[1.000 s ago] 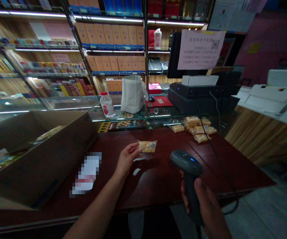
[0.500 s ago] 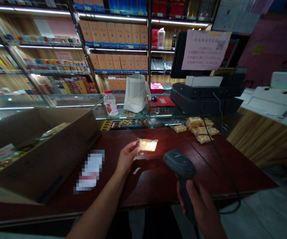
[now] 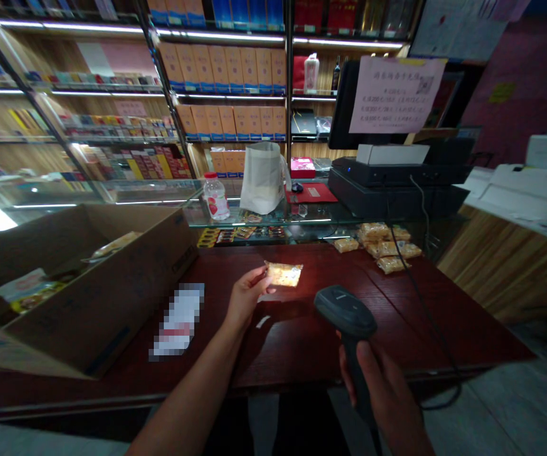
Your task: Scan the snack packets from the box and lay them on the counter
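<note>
Left hand (image 3: 247, 292): thumb and fingertips pinched together on the left end of a clear-wrapped snack packet (image 3: 284, 273).
Packet spot: raised above the tabletop (image 3: 311, 364), toward the far edge, about midway along it; shadow beneath.
Right hand (image 3: 380, 386): wrapped round the handle of a dark barcode scanner (image 3: 347, 310), head over the tabletop, grip crossing the near edge. Trigger finger hidden; press cannot be told.
Light: bright patch across the packet; likely the scanner's beam, so aim looks about right.
Label side: small printed patch near the packet's right end, washed out by glare. A slight tilt should cut shine; wrapper best held taut, fingers off the print.
Cable (image 3: 418, 294): loops past the right edge; worth leaving slack.
Loose packets (image 3: 385, 244): heaped at the far right corner, well apart from the beam.
Carton (image 3: 126, 304): along the left end, clear of both wrists.
</note>
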`<state>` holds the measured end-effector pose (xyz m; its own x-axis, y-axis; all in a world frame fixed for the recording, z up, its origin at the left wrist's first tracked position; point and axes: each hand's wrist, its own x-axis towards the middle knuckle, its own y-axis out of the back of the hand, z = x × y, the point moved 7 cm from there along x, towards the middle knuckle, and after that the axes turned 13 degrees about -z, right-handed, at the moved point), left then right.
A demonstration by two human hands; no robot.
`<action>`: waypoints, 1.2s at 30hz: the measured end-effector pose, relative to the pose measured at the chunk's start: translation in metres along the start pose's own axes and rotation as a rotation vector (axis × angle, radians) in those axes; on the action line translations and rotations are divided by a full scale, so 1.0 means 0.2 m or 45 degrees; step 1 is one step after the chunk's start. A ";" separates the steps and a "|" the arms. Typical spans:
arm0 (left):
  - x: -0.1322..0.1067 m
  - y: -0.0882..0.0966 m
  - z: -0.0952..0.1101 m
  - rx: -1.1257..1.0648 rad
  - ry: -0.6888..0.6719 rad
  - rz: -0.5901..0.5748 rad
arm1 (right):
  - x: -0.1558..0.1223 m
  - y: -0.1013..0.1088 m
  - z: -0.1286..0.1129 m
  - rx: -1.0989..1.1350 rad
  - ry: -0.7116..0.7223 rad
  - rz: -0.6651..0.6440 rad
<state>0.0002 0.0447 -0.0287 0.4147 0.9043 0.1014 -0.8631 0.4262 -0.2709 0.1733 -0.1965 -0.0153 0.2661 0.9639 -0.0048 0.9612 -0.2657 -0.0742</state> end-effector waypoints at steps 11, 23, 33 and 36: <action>0.01 0.01 -0.01 0.041 -0.034 -0.021 | -0.02 0.01 -0.01 -0.029 0.047 0.017; 0.01 0.01 -0.01 0.043 -0.050 -0.046 | -0.01 -0.01 -0.04 -0.054 0.078 0.050; -0.09 0.26 0.61 0.333 -0.534 0.254 | -0.03 0.07 0.05 0.043 -0.108 0.143; -0.14 0.53 1.03 0.663 -0.823 0.580 | 0.00 0.08 0.07 0.039 -0.128 0.063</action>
<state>-0.1631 0.0693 0.1377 -0.0989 0.7584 0.6443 -0.9874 -0.1549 0.0307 0.1878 -0.2011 -0.0301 0.3029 0.9468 -0.1092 0.9441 -0.3137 -0.1017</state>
